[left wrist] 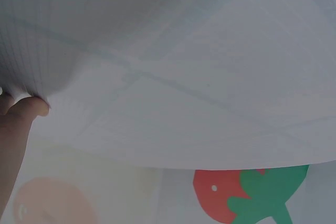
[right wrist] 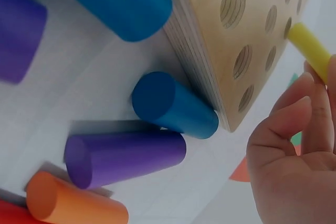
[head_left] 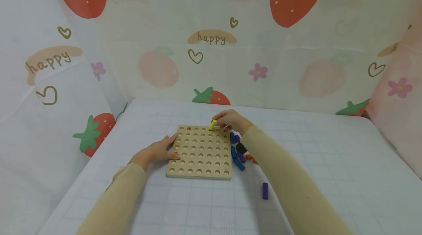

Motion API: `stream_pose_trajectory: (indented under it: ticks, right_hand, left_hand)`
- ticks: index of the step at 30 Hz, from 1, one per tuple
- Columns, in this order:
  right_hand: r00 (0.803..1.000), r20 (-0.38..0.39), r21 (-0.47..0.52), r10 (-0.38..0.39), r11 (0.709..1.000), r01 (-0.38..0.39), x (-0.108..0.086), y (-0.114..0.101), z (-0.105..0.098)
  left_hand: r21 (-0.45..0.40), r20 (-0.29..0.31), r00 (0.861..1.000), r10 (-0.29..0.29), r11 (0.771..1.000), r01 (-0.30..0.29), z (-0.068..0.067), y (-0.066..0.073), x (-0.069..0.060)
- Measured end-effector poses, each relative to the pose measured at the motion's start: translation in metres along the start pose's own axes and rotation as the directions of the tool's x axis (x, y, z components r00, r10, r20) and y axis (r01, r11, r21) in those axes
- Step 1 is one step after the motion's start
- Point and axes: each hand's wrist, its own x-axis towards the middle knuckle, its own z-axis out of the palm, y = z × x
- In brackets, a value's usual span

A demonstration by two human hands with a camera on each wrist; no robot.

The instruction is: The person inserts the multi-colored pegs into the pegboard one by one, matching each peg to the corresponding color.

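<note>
A strawberry-print cloth (head_left: 280, 52) hung behind a table (head_left: 346, 154) with a pale checked cover. On the table lay a wooden board (head_left: 198, 176) with rows of holes. The left hand (head_left: 159, 149), unclenched, rested against the board's left edge, its thumb on top. The right hand (head_left: 232, 120) pinched a yellow peg (head_left: 213, 125), tilted, its lower end at a hole in the far row. Blue pegs (right wrist: 181, 108), purple pegs (right wrist: 128, 158) and orange pegs (right wrist: 79, 200) lay along the board's right side.

Pictured inside a booth (head_left: 29, 140), screened by strawberry-print sheets (head_left: 211, 72) along the back and side edges of a table (head_left: 329, 147).
</note>
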Motion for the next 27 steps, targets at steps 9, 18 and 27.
stream_pose_trajectory:
  ticks: [9,18,27]
  right_hand:
    - [1.000,0.023,-0.053,-0.004,0.999,0.005,0.011,0.004,0.004]
    - [0.998,0.056,0.015,0.018,1.000,-0.019,-0.002,0.000,0.005]
    - [0.997,0.075,0.047,0.028,0.998,-0.032,-0.014,-0.004,-0.014]
  left_hand:
    - [-0.005,-0.001,1.000,-0.009,1.000,0.009,0.000,0.000,0.000]
    - [-0.012,0.000,1.000,-0.006,1.000,0.006,-0.001,0.002,-0.001]
    - [-0.010,0.002,1.000,-0.002,1.000,0.002,-0.001,0.000,0.001]
